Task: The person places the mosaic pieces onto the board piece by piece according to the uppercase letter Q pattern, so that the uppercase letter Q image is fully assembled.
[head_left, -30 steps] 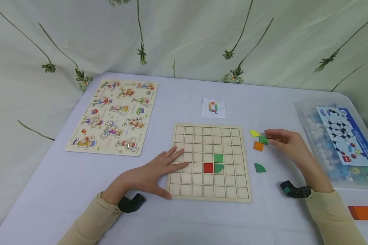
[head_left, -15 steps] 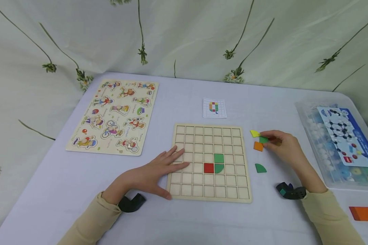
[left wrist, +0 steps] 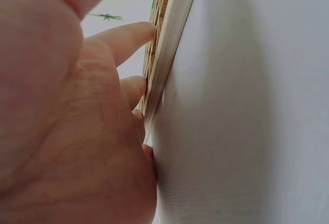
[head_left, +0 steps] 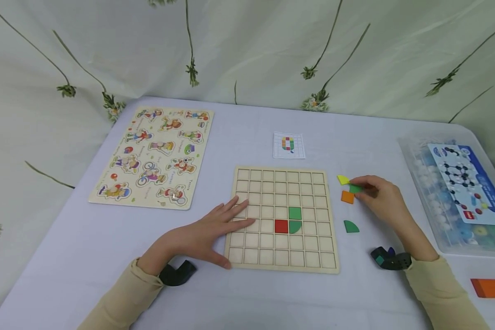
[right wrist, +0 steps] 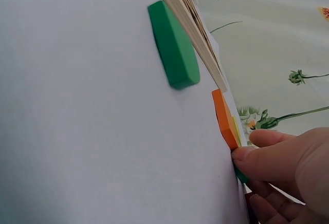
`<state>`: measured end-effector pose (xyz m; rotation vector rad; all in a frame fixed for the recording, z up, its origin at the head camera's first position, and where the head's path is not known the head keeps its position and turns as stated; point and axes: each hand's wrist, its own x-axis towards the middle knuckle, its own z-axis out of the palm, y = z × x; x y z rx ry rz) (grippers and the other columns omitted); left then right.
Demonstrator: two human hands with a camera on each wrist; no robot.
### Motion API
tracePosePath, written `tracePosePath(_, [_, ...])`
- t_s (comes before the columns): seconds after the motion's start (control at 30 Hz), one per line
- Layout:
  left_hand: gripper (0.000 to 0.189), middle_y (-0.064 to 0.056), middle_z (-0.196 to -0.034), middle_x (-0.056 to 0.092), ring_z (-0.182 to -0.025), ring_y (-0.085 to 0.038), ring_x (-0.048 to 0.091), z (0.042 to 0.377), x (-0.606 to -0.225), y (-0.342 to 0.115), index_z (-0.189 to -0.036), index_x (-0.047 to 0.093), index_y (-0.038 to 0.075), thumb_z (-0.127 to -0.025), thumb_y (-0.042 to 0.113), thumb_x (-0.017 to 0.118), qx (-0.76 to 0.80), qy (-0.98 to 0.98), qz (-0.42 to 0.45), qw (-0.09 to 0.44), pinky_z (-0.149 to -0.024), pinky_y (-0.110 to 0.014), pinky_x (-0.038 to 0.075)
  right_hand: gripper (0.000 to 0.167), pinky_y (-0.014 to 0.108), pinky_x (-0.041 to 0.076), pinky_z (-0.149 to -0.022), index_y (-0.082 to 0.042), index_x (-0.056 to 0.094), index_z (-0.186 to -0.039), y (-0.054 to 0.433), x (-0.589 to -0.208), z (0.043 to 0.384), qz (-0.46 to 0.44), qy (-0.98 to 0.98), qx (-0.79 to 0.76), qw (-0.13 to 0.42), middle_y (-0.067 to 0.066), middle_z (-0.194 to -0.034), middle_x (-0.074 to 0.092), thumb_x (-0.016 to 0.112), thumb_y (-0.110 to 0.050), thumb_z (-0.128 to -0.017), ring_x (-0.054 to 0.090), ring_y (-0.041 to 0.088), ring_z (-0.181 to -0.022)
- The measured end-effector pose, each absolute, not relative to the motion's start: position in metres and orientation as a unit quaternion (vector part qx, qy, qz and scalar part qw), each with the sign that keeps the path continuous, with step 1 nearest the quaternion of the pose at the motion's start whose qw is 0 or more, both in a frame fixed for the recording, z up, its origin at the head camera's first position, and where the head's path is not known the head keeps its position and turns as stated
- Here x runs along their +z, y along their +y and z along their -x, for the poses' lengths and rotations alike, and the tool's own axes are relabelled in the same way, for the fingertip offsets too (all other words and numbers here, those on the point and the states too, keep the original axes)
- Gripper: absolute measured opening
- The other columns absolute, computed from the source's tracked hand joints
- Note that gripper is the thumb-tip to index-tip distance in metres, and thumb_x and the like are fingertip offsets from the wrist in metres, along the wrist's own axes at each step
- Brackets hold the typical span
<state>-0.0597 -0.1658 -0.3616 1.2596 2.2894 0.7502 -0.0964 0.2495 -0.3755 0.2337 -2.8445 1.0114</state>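
Note:
A wooden grid board (head_left: 255,252) lies mid-table, bearing a red square tile (head_left: 281,226), a green square tile (head_left: 294,213) and a green quarter-round tile (head_left: 294,227). My left hand (head_left: 200,236) rests spread on the board's left edge, fingertips on the grid. Right of the board, my right hand (head_left: 379,197) pinches another green tile (head_left: 355,188) between thumb and fingers, partly hiding it. Against it lie a yellow tile (head_left: 343,179) and an orange square tile (right wrist: 225,118). A loose green quarter-round tile (right wrist: 174,49) lies nearer. Something dark red (right wrist: 251,208) shows under my right fingers, mostly hidden.
A small pattern card (head_left: 288,145) lies behind the board. At the left is a wooden picture puzzle (head_left: 148,158) with figures. A clear plastic box (head_left: 437,215) of beads stands at the right, an orange block (head_left: 492,288) in front of it.
My right hand has shifted slightly left, its fingers now covering more of the green tile beside the yellow and orange ones. My left hand has stayed on the board.

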Motion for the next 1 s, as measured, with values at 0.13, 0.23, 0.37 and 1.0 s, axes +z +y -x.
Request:
tracePosePath(0.13, [0.099, -0.014, -0.155, -0.002, -0.139, -0.032, -0.01, 0.0596, -0.3604, -0.1661, -0.148, 0.026, 0.012, -0.07, 0.034, 0.082, 0.272, 0.823, -0.452, 0.211, -0.106, -0.056, 0.003, 0.031, 0.049, 0.046, -0.079, 0.003, 0.064, -0.105, 0.2489, -0.3753, 0.0967, -0.078, -0.937, 0.335, 0.055, 0.02, -0.105, 0.062, 0.067, 0.014, -0.077, 0.057, 0.035, -0.094])
tracePosePath(0.23, [0.098, -0.013, -0.155, -0.001, -0.139, -0.032, -0.01, 0.0595, -0.3601, -0.1661, -0.148, 0.026, 0.012, -0.07, 0.034, 0.082, 0.274, 0.823, -0.45, 0.212, -0.106, -0.056, 0.003, 0.032, 0.048, 0.046, -0.078, 0.003, 0.064, -0.106, 0.2486, -0.3751, 0.0965, -0.083, -0.935, 0.34, 0.057, 0.02, -0.105, 0.062, 0.068, 0.014, -0.076, 0.058, 0.034, -0.091])
tracePosePath(0.37, [0.098, -0.013, -0.155, -0.001, -0.138, -0.032, -0.01, 0.0591, -0.3602, -0.1662, -0.148, 0.027, 0.013, -0.07, 0.034, 0.082, 0.275, 0.823, -0.448, 0.214, -0.106, -0.056, 0.003, 0.036, 0.033, 0.047, -0.075, 0.002, 0.063, -0.109, 0.2487, -0.376, 0.0962, -0.089, -0.935, 0.339, 0.057, 0.019, -0.104, 0.062, 0.068, 0.014, -0.076, 0.059, 0.032, -0.086])
tracePosePath(1.0, [0.099, -0.01, -0.155, -0.002, -0.139, -0.028, -0.012, 0.059, -0.3622, -0.1655, -0.149, 0.027, 0.016, -0.069, 0.034, 0.083, 0.268, 0.829, -0.44, 0.218, -0.107, -0.052, 0.001, 0.033, 0.011, 0.039, -0.069, 0.001, 0.064, -0.108, 0.2521, -0.3779, 0.094, -0.12, -0.921, 0.364, 0.075, 0.014, -0.101, 0.061, 0.068, 0.013, -0.077, 0.053, 0.015, -0.084])
